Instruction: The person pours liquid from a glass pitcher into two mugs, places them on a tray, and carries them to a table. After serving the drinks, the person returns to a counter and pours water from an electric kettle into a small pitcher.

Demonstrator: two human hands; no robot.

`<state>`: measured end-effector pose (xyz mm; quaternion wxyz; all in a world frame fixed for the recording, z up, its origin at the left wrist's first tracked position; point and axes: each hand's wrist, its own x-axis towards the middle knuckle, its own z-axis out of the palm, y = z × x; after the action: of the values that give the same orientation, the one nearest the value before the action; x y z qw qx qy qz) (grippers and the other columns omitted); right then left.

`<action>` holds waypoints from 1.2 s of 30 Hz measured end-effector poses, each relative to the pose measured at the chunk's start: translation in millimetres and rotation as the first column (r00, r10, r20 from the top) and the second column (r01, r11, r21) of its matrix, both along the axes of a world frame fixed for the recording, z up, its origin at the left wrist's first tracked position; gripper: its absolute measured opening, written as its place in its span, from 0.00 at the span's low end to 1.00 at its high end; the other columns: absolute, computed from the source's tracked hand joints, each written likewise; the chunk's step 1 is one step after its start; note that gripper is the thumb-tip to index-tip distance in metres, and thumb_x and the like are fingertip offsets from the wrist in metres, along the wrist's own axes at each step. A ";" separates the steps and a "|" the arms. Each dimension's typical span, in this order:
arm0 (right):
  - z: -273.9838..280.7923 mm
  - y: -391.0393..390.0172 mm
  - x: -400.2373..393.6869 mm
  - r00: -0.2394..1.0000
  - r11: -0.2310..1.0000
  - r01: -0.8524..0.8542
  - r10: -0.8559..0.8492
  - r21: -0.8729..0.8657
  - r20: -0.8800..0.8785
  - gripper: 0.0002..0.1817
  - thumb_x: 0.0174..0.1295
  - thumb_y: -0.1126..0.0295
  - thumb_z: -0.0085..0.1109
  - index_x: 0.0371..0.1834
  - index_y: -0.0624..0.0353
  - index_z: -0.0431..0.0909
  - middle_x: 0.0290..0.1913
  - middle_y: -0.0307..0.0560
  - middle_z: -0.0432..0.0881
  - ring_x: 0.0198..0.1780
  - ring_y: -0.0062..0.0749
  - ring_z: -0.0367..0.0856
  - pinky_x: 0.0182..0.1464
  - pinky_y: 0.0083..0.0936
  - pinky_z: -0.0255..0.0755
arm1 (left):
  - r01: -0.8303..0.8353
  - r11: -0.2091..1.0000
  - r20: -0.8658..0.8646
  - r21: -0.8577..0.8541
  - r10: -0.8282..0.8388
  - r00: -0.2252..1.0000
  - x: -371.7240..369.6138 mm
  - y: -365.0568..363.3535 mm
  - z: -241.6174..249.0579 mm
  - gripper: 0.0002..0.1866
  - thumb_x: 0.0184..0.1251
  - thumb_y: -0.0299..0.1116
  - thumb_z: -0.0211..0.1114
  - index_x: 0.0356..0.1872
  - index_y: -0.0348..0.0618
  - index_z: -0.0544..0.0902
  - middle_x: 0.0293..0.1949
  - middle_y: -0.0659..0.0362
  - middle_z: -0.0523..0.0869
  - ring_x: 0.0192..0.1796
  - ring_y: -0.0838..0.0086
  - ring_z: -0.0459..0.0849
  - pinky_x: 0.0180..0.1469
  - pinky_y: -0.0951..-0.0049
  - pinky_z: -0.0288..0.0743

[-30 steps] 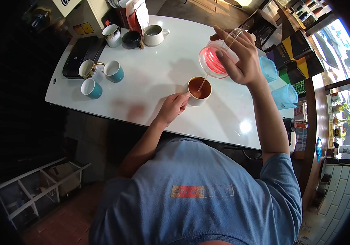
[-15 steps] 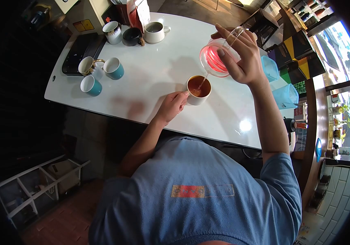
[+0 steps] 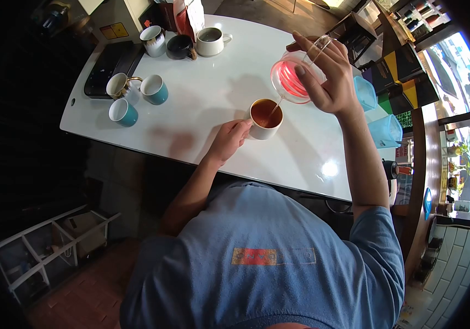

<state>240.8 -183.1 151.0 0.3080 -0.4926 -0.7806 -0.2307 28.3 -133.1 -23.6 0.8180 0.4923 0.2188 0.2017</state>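
Note:
My left hand [image 3: 229, 141] grips the handle of a white mug [image 3: 264, 132] on the white table [image 3: 202, 115]. Reddish-brown liquid shows inside the mug. My right hand [image 3: 327, 71] holds a glass pitcher [image 3: 287, 82] by its handle, tilted above and to the right of the mug. The pitcher looks pink-red inside, and a thin stream runs from its lip into the mug.
Two teal cups [image 3: 154, 90] and a gold-handled mug [image 3: 118, 85] stand at the left. Behind are a black cup [image 3: 180, 47], two white mugs [image 3: 210, 43] and a black flat device [image 3: 109, 68]. Light-blue containers [image 3: 386, 130] stand at the right edge.
The liquid in the mug stands higher than before. Both hands have stayed nearly in place, and the stream still falls from the tilted pitcher.

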 end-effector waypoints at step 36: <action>0.1 4.6 8.6 1.000 1.000 -0.003 0.003 0.004 0.021 0.25 0.53 0.64 0.58 0.55 0.64 0.77 0.36 0.44 0.84 0.42 0.40 0.80 0.56 0.36 0.63 | 0.017 1.000 -0.045 0.010 -0.017 0.999 8.0 2.9 1.6 0.15 0.71 0.39 0.52 0.22 0.48 0.70 0.20 0.72 0.62 0.22 0.88 0.56 0.24 0.83 0.52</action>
<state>249.4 -178.6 151.1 0.3012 -0.4884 -0.7840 -0.2368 36.3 -130.2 -22.0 0.8120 0.5028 0.2319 0.1847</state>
